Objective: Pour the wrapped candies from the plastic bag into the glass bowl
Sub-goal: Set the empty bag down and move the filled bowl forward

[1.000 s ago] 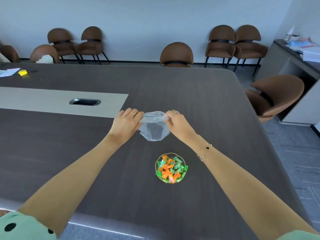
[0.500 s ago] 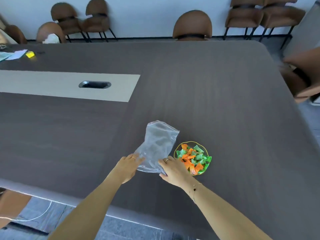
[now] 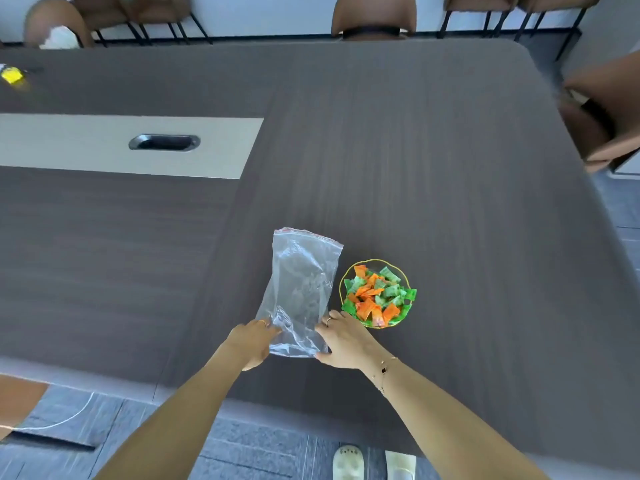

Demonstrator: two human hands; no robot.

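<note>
Here, one empty plastic bag (image 3: 300, 292) flat, left hand (image 3: 250, 342) and right hand (image 3: 343, 339) grip pinching it, one glass bowl (image 3: 378, 293) of candies

Clear plastic bag (image 3: 301, 289) (emptied) lies flat beside glass bowl (image 3: 377, 263) of wrapped candies (image 3: 375, 297).

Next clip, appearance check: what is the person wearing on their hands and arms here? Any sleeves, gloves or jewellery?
No gloves, and both forearms are bare with no sleeves in view. The left hand carries a thin ring on one finger. The right hand also has a ring, and its wrist wears a fine chain bracelet with a small dark charm.
</note>
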